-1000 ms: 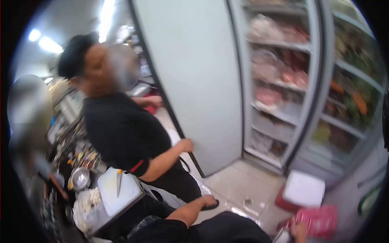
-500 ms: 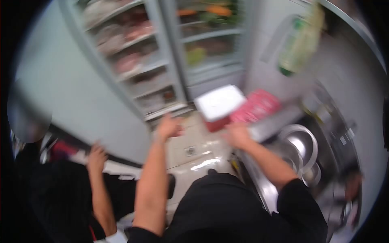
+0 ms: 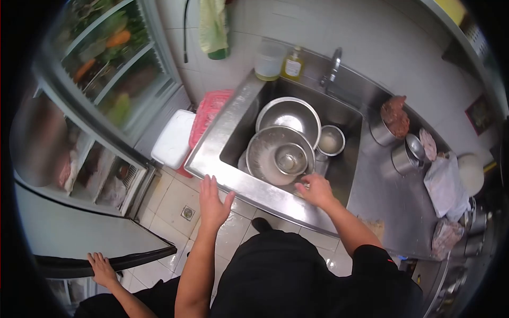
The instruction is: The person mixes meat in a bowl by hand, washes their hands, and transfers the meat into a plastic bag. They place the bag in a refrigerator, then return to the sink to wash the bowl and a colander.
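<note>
My left hand [image 3: 214, 208] is in front of the sink's front edge, fingers stretched out and thumb apart, holding nothing. My right hand [image 3: 317, 191] is over the near side of the steel sink [image 3: 342, 175], beside the near rim of a large metal bowl [image 3: 260, 153]. Its fingers are loosely bent and apart; whether they touch the rim is hard to see. Inside that wet-looking bowl is a small metal bowl [image 3: 291, 159]. Behind it leans another large metal bowl [image 3: 290, 114], and a small pot [image 3: 331, 140] with cloudy liquid stands to the right.
A faucet [image 3: 333, 69], a yellow soap bottle [image 3: 293, 63] and a plastic tub [image 3: 269, 61] line the sink's back. Pots and bags [image 3: 442, 183] stand on the right counter. At left are a white-lidded box [image 3: 173, 139], glass-door fridges and another person's hand [image 3: 102, 269] on an open door [image 3: 106, 259].
My view has swung right from the fridges to the sink. My right hand is now over the sink beside the large bowl; my left hand is before the sink's front edge.
</note>
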A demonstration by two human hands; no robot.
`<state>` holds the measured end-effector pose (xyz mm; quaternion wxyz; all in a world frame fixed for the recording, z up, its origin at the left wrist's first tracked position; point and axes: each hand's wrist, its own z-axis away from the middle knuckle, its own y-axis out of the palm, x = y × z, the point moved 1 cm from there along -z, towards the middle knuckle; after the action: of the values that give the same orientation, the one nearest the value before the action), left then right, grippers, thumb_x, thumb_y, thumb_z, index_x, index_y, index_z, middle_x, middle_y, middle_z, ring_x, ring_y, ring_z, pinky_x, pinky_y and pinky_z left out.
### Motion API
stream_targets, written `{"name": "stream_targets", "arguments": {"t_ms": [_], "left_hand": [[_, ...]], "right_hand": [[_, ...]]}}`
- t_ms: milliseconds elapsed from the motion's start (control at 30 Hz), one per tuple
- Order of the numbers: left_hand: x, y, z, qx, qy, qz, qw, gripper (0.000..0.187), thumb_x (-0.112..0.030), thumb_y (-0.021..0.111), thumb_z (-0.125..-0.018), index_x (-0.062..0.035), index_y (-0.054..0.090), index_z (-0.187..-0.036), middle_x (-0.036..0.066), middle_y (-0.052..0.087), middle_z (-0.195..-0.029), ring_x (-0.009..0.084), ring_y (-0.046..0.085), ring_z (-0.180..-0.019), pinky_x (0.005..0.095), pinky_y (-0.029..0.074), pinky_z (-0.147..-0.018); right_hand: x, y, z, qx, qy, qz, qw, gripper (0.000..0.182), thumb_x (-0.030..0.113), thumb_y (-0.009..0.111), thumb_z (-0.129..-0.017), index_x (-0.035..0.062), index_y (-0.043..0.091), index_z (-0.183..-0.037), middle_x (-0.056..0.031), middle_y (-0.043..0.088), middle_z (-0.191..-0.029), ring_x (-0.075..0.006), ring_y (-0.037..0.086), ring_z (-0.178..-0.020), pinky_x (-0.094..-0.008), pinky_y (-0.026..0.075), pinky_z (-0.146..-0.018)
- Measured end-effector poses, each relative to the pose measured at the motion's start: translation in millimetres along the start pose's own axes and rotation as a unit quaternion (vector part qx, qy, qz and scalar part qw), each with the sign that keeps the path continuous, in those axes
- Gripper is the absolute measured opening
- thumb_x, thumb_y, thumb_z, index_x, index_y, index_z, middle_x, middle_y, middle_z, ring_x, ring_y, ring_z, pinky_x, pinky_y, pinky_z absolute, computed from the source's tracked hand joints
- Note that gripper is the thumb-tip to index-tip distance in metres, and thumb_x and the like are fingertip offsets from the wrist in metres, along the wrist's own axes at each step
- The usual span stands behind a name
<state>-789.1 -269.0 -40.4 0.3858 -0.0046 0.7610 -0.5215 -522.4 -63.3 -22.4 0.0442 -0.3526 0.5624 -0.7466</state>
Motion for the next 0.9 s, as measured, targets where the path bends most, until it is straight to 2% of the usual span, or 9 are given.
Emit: {"name": "stream_targets", "arguments": {"t_ms": [67, 100, 233, 367, 567, 667, 733, 800, 900], "left_hand": [[-27.4, 3.2, -7.4, 0.051, 0.073, -0.063, 0.994, 0.072, -0.034, 0.066, -0.086, 0.0052, 0.037, -0.139, 0.027, 0.032, -0.147, 0.0431, 0.025, -0.139, 0.0495, 0.022, -0.113], [-30.4, 13.4, -9.8, 0.063, 0.083, -0.058, 0.993, 0.067, -0.038, 0.064, -0.086, 0.0029, 0.044, -0.135, 0.022, 0.034, -0.148, 0.0411, 0.026, -0.139, 0.0578, 0.022, -0.11], [-18.3, 48.2, -8.5, 0.082, 0.096, -0.138, 0.982, 0.056, -0.036, 0.062, -0.088, -0.0005, 0.051, -0.13, 0.02, 0.043, -0.143, 0.0387, 0.033, -0.137, 0.0558, 0.019, -0.112], [-20.5, 40.2, -14.9, 0.108, 0.059, -0.116, 0.986, 0.046, -0.033, 0.061, -0.088, -0.0086, 0.056, -0.127, 0.015, 0.051, -0.138, 0.0392, 0.039, -0.133, 0.0535, 0.021, -0.112], [-28.1, 40.0, -22.3, 0.115, 0.021, -0.151, 0.982, 0.044, -0.031, 0.063, -0.087, -0.0081, 0.057, -0.124, 0.015, 0.056, -0.131, 0.0384, 0.048, -0.125, 0.0531, 0.028, -0.109], [-78.1, 32.1, -49.7, 0.22, -0.145, -0.148, 0.953, 0.044, -0.03, 0.065, -0.086, -0.0056, 0.058, -0.121, 0.016, 0.062, -0.122, 0.0368, 0.056, -0.115, 0.0515, 0.033, -0.105], [-106.1, 53.7, -61.2, 0.129, -0.009, -0.13, 0.983, 0.045, -0.032, 0.065, -0.085, -0.0024, 0.059, -0.12, 0.016, 0.065, -0.114, 0.0347, 0.061, -0.104, 0.0471, 0.038, -0.1], [-128.4, 76.1, -90.8, 0.175, 0.002, -0.109, 0.979, 0.043, -0.035, 0.063, -0.087, -0.0059, 0.061, -0.118, 0.018, 0.065, -0.113, 0.0354, 0.062, -0.102, 0.0429, 0.048, -0.091], [-136.3, 114.6, -143.3, 0.273, -0.09, -0.112, 0.951, 0.054, -0.042, 0.065, -0.084, 0.0009, 0.06, -0.116, 0.022, 0.065, -0.11, 0.0368, 0.061, -0.106, 0.0431, 0.048, -0.092]], "right_hand": [[-38.7, -4.6, 12.0, -0.015, 0.062, 0.027, 0.998, 0.04, 0.037, 0.068, -0.079, 0.0063, 0.069, -0.105, -0.0181, 0.063, -0.108, -0.0332, 0.056, -0.109, -0.0475, 0.041, -0.094], [-54.0, -8.4, 19.4, -0.027, 0.092, 0.037, 0.995, 0.041, 0.038, 0.068, -0.079, 0.0065, 0.069, -0.106, -0.0185, 0.059, -0.114, -0.0343, 0.054, -0.11, -0.0473, 0.041, -0.094], [-126.6, -39.8, 57.0, -0.22, 0.075, 0.076, 0.97, 0.043, 0.036, 0.068, -0.08, 0.0031, 0.065, -0.107, -0.0187, 0.057, -0.116, -0.0362, 0.051, -0.109, -0.0468, 0.041, -0.094], [-220.5, -87.0, 131.2, -0.298, 0.217, 0.169, 0.914, 0.056, 0.039, 0.068, -0.08, -0.0001, 0.057, -0.119, -0.0235, 0.054, -0.117, -0.0413, 0.049, -0.111, -0.0484, 0.04, -0.094], [-219.9, -104.1, 218.3, -0.119, 0.057, 0.113, 0.985, 0.068, 0.045, 0.073, -0.074, 0.0009, 0.055, -0.123, -0.0248, 0.051, -0.12, -0.0412, 0.048, -0.111, -0.0477, 0.04, -0.095], [-215.4, -122.0, 196.2, -0.046, 0.123, 0.08, 0.988, 0.064, 0.045, 0.074, -0.073, 0.0017, 0.059, -0.118, -0.0218, 0.055, -0.116, -0.0395, 0.052, -0.108, -0.046, 0.042, -0.094], [-217.2, -127.4, 190.9, -0.005, 0.157, 0.058, 0.986, 0.06, 0.043, 0.075, -0.074, 0.0021, 0.061, -0.115, -0.0197, 0.058, -0.113, -0.0384, 0.055, -0.106, -0.0451, 0.044, -0.092], [-224.0, -139.4, 164.7, -0.027, 0.122, 0.062, 0.99, 0.055, 0.041, 0.075, -0.074, 0.0024, 0.063, -0.112, -0.0178, 0.061, -0.11, -0.0375, 0.057, -0.104, -0.0444, 0.045, -0.092], [-185.4, -150.1, 110.6, -0.03, 0.044, 0.018, 0.998, 0.053, 0.038, 0.075, -0.076, 0.0019, 0.062, -0.113, -0.019, 0.061, -0.11, -0.0365, 0.057, -0.106, -0.0421, 0.046, -0.091]]}}
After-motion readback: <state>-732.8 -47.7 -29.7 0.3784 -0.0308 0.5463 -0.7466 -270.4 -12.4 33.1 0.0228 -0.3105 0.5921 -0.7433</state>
